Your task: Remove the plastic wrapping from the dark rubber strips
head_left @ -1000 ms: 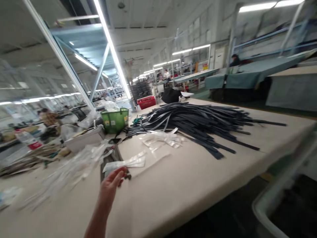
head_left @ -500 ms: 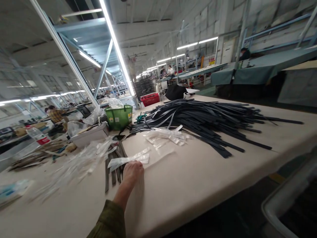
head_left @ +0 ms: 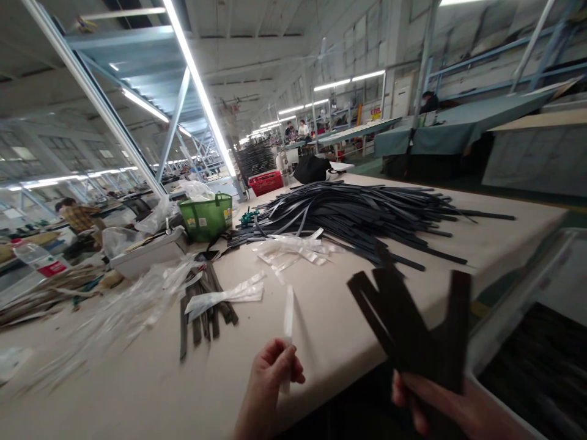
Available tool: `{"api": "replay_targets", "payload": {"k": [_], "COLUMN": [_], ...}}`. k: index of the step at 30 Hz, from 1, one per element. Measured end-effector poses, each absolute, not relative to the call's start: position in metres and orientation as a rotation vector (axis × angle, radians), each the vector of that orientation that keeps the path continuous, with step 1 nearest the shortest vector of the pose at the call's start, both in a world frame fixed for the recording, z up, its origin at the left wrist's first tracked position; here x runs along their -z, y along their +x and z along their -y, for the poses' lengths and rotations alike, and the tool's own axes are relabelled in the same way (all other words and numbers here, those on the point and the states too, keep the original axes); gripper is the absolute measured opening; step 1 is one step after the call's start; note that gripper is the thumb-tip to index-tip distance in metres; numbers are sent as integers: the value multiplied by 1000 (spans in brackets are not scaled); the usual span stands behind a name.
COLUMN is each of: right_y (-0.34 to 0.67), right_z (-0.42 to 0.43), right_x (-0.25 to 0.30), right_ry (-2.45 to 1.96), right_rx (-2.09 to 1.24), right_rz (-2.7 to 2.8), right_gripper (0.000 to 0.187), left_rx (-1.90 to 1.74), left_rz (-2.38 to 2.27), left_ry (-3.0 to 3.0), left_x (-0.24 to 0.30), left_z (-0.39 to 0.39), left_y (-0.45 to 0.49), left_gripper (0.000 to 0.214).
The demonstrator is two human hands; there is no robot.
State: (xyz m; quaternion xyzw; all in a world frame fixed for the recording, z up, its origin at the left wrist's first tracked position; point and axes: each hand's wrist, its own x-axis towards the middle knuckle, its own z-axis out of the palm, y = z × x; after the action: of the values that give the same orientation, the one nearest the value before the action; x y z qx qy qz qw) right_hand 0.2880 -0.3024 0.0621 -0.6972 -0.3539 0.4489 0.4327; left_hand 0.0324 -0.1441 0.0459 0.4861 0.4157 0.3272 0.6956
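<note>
My left hand (head_left: 275, 370) is closed on a narrow white translucent strip (head_left: 288, 315), pinched between thumb and fingers and standing up above the table's front edge. At the right, my right hand (head_left: 431, 397) grips a bundle of dark flat strips (head_left: 413, 324) that fan out upward, slightly blurred. Beyond both hands lies a large heap of dark strips (head_left: 348, 208) on the table. White plastic strips (head_left: 298, 247) lie in front of that heap. Further left, another white strip bundle (head_left: 229, 296) rests across several short dark strips (head_left: 202, 318).
A green bag (head_left: 206, 217), a red basket (head_left: 266, 182) and a black bag (head_left: 312, 169) stand at the back of the cloth-covered table (head_left: 174, 397). Clear plastic (head_left: 128, 318) and a bottle (head_left: 39, 256) lie left. A pale-rimmed bin (head_left: 554, 275) is at the right.
My left hand has drawn back from the white strips toward the front edge, now with one strip in it. My right hand has come into view with dark strips. The view has shifted slightly.
</note>
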Motion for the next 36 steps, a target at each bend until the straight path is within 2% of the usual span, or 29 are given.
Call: {"api": "replay_targets", "payload": {"k": [4,7,12,16,21,28,36], "right_y": [235,209,197,199,201,203,207], "right_z": [246,218,193,182,179,181,185], "right_x": [-71,-70,-76,-83,-81,-75,-72], "right_ry": [-1387,-1231,-1140,-1195,-1238,-1231,-1242], "right_rx": [-1499,-1635,-1506,-1522,-1512,-1475,-1504], "right_rz": [818,831,1152,1198,1200,1191,1120], "right_gripper": [64,58,37,31,31,39,48], "left_rx": [-691,-717,-738,-677,-668,-649,-627], "left_rz": [-880,-822,-860,-872,-786,-817,-852], "left_ry": [933,952,972,971,837,630,642], "left_x": [-33,-20,-18,-28,-28,-22,-27], "left_z": [161,164,170,176,182,189,193], "left_y": [34,34,30,25,21,24,26], "left_gripper": [48,51,50,51,49,63,54]}}
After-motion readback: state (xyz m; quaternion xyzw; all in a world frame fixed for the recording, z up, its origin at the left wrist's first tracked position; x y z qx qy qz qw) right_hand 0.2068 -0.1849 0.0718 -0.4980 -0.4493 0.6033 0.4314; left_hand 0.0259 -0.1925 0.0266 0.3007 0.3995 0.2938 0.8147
